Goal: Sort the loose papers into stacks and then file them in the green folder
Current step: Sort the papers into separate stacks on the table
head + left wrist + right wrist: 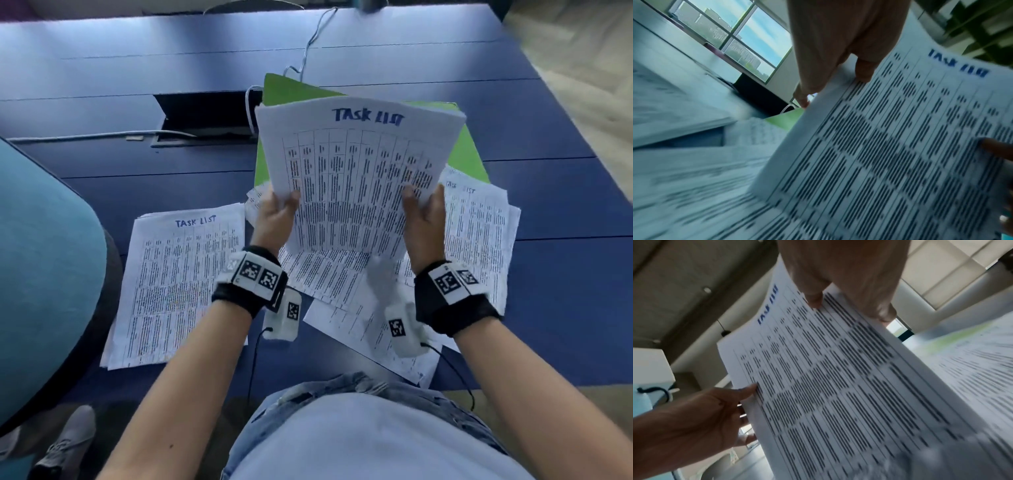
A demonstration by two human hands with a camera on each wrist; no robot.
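Note:
Both hands hold up a bundle of "TASK LIST" sheets (352, 178) above the blue table. My left hand (275, 209) grips its left edge, thumb on the printed face. My right hand (423, 209) grips the right edge the same way. The bundle's lower end rests among loose papers (329, 277) lying in disorder below it. Behind the bundle lies the green folder (291, 89), mostly hidden. A neat stack of task lists (178, 284) lies to the left, and another pile (479, 236) to the right. The wrist views show the held sheets (890, 146) (828, 378) close up.
The blue table (137, 68) has an open cable hatch (205, 116) left of the folder, with white cables (308, 44) running from it. A teal chair (41, 267) stands at the left. The table's near edge is by my waist.

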